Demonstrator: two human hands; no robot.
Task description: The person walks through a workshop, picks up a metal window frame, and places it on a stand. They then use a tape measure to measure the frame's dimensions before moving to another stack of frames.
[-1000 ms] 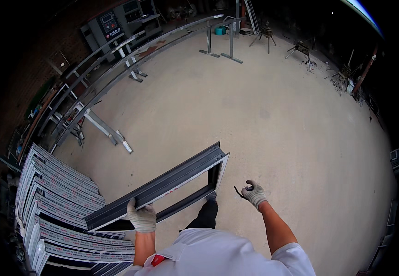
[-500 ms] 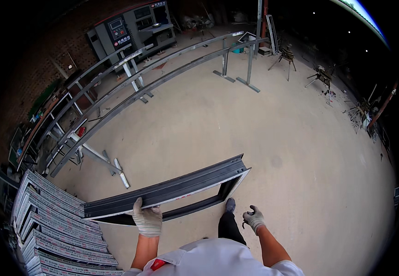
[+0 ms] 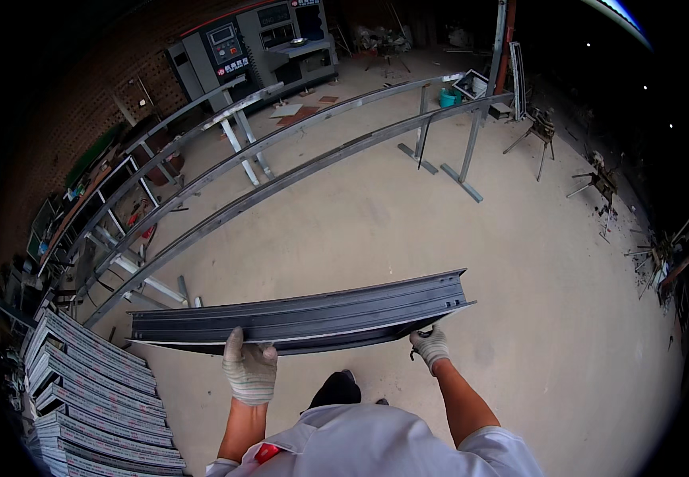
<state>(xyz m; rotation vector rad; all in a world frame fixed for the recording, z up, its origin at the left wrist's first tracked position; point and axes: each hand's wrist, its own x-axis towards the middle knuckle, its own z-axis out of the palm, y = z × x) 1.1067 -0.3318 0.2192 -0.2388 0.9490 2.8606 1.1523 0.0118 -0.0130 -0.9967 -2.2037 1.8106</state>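
Observation:
A long dark grey metal window frame [image 3: 304,310] hangs in front of me, tilted so that its channelled outer side faces up. My left hand [image 3: 250,370], in a pale knitted glove, is closed on its near edge left of the middle, thumb over the top. Close to the frame's right end, my gloved right hand [image 3: 432,347] is closed at the near edge, its fingers partly hidden under the metal. A small dark thing shows at those fingers; I cannot make out its kind. At lower left lies a stack of similar frames [image 3: 102,389], in pale printed film.
Long metal rails [image 3: 304,171] on upright stands cross the space ahead. Behind them stands a grey machine [image 3: 257,48] with a control panel. Several tripod stands [image 3: 541,131] are at the right. A teal bucket [image 3: 449,97] sits by a post. Concrete floor [image 3: 551,302] stretches rightward.
The frame has swung to the right and tipped, so its opening is now hardly seen. My right hand has come up from beside my leg to the frame's right end. My view has turned left.

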